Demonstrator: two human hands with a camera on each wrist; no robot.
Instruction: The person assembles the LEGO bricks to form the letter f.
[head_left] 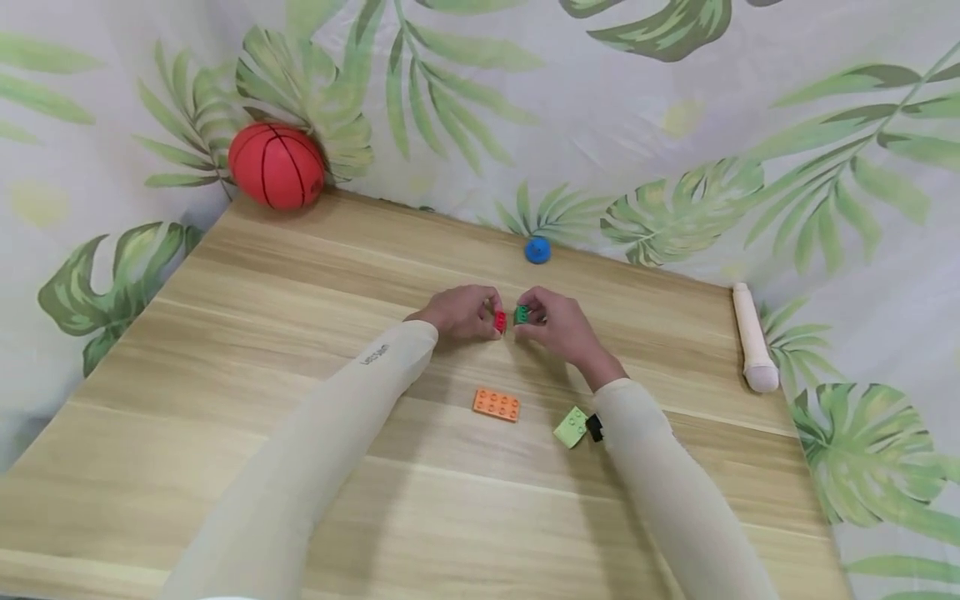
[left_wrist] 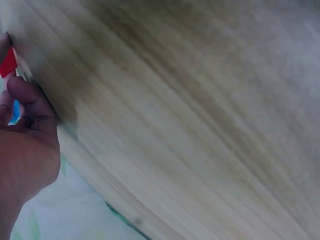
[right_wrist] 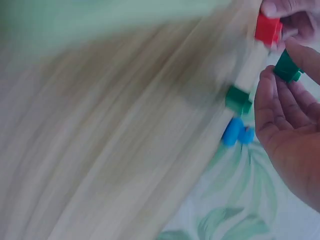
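Note:
Over the far middle of the wooden table, my left hand [head_left: 467,312] pinches a small red toy brick [head_left: 499,321] between thumb and fingers. A short gap to its right, my right hand [head_left: 557,325] pinches a dark green toy brick [head_left: 521,314]. The red brick [right_wrist: 268,29] and held green brick [right_wrist: 287,66] face each other in the right wrist view. That view also has a second green brick [right_wrist: 238,100] on the table; my right hand mostly hides it from the head view. Only part of my left hand [left_wrist: 32,145] and the red brick [left_wrist: 8,64] enter the left wrist view.
Nearer me lie a flat orange brick [head_left: 496,405] and, beside my right sleeve, a light green brick [head_left: 572,427]. A small blue toy [head_left: 537,250] sits by the back edge. A red basketball [head_left: 277,166] occupies the far left corner, a cream microphone-shaped object [head_left: 753,337] the right edge.

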